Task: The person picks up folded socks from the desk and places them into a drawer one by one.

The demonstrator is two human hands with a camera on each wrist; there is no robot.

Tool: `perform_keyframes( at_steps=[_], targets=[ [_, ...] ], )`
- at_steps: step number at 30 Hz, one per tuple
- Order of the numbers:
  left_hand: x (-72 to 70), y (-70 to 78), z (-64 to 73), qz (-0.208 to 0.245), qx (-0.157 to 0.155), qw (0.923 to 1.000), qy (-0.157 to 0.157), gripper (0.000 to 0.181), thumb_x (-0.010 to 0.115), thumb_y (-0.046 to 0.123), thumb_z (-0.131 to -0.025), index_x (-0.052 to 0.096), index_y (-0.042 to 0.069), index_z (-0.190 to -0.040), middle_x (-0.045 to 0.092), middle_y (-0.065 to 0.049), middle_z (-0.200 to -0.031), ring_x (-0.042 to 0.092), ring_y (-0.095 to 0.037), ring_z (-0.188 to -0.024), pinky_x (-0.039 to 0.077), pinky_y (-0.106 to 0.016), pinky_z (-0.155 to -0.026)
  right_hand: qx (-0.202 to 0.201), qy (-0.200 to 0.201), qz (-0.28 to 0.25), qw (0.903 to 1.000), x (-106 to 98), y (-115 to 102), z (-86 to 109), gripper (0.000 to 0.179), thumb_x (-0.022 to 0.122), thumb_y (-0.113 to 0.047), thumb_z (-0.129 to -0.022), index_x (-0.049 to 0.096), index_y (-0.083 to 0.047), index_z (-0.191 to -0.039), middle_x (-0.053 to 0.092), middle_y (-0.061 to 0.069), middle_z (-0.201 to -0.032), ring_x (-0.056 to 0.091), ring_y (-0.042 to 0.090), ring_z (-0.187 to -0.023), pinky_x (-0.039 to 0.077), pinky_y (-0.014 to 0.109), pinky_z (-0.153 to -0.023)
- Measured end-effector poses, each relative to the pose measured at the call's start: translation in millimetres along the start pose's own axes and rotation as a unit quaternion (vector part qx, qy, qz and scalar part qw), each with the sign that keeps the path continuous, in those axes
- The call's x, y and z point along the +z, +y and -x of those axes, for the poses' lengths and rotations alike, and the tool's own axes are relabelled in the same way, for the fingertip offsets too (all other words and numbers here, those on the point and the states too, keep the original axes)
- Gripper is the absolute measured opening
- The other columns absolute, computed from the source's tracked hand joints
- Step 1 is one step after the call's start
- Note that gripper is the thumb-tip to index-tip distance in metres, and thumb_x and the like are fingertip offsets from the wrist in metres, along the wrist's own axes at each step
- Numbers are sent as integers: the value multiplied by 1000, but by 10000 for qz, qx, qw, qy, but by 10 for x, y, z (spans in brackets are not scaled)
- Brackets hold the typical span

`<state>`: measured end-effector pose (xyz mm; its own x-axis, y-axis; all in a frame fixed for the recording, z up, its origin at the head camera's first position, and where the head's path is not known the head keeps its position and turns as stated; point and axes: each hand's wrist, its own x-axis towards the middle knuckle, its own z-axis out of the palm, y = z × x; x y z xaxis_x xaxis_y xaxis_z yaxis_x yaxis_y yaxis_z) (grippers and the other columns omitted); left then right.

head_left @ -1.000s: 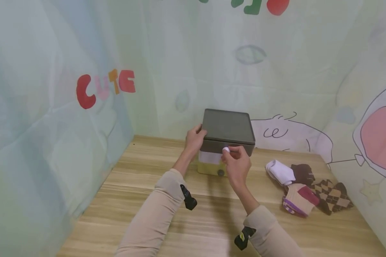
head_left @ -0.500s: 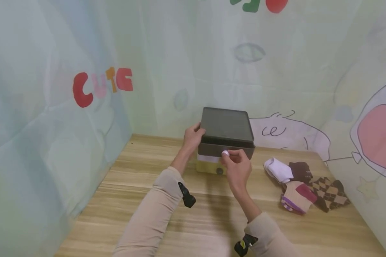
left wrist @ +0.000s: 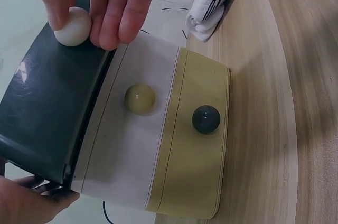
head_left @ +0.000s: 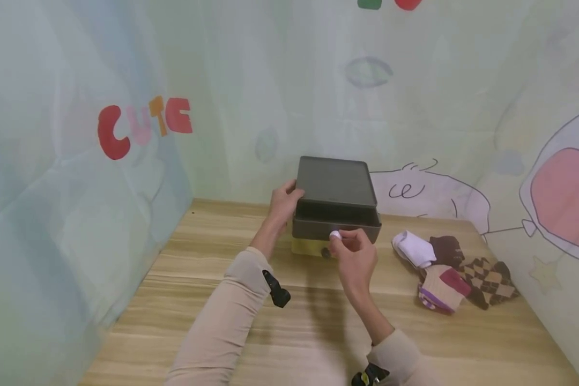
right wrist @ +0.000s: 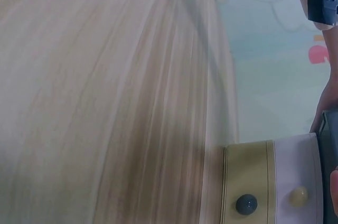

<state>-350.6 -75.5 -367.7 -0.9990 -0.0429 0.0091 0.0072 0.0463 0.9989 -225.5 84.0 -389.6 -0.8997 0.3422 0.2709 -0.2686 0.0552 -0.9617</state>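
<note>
A small three-drawer box (head_left: pixel 335 179) stands at the back of the wooden table. Its dark grey top drawer (head_left: pixel 313 230) is pulled partly out, showing a gap below the lid. My right hand (head_left: pixel 354 260) pinches the round white knob (left wrist: pixel 73 26) of that drawer between thumb and forefinger. At the box's left side my left hand (head_left: pixel 283 203) grips the upper edge, thumb near the front corner. Below are a white drawer (left wrist: pixel 127 139) with a cream knob (left wrist: pixel 140 98) and a yellow drawer (left wrist: pixel 193 166) with a dark knob (left wrist: pixel 206 119), both shut.
To the right lie several socks: a white sock (head_left: pixel 415 249), a dark brown sock (head_left: pixel 446 251), a beige and maroon sock (head_left: pixel 441 289) and a brown argyle sock (head_left: pixel 492 281). Printed cloth walls (head_left: pixel 246 107) border the table (head_left: pixel 212 257) behind and at the sides.
The top drawer has slid out toward me, with my right hand drawing its knob forward. My left hand keeps its place on the box. The head view has shifted slightly.
</note>
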Motion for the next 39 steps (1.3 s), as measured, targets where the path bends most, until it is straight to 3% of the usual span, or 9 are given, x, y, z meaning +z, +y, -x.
perform_keyframes(
  at_steps=[8, 12, 22, 27, 33, 39],
  targets=[
    [-22, 3, 5, 166, -8, 9999, 21, 53, 54, 23, -90, 40, 19, -141, 44, -1, -144, 39, -19, -134, 34, -38, -111, 11, -64, -15, 10000, -27, -44, 115, 17, 72, -7, -78, 65, 1, -91, 68, 20, -78, 67, 34, -65, 57, 29, -56],
    [-21, -7, 0, 167, 31, 9998, 82, 53, 55, 23, -89, 43, 19, -140, 47, -1, -142, 41, -19, -131, 36, -37, -109, 50, -76, -93, 9999, -38, -60, 174, 17, 72, -6, -78, 64, 2, -91, 67, 20, -80, 67, 40, -67, 58, 36, -60],
    [-42, 6, 16, 41, 84, 9998, 149, 56, 55, 21, -88, 39, 12, -142, 42, -5, -146, 36, -20, -136, 32, -37, -112, 86, -86, -119, 9999, -60, -122, 313, 17, 72, -5, -78, 64, 2, -91, 67, 21, -80, 67, 19, -59, 58, 41, -63],
    [-53, 12, 33, 127, 147, 9998, 78, 52, 54, 21, -89, 43, 14, -140, 46, -4, -142, 40, -20, -133, 34, -37, -110, 48, -77, -99, 9999, -68, -143, 372, 16, 72, -6, -78, 64, 2, -90, 66, 20, -80, 67, 17, -60, 58, 33, -60],
    [-68, 7, 54, 79, 236, 9997, 65, 50, 53, 21, -90, 45, 15, -139, 48, -4, -141, 41, -20, -132, 35, -38, -110, 107, -66, -197, 9997, -73, -162, 443, 16, 72, -5, -78, 64, 3, -89, 66, 20, -79, 68, 30, -65, 59, 41, -64],
    [-60, -7, 51, 43, 217, 9997, 37, 50, 53, 21, -90, 44, 15, -139, 46, -3, -143, 38, -20, -134, 34, -38, -110, 158, 13, -139, 9998, -89, -181, 523, 15, 72, -4, -77, 65, 2, -88, 67, 19, -79, 67, 37, -68, 59, 39, -63]
  ],
)
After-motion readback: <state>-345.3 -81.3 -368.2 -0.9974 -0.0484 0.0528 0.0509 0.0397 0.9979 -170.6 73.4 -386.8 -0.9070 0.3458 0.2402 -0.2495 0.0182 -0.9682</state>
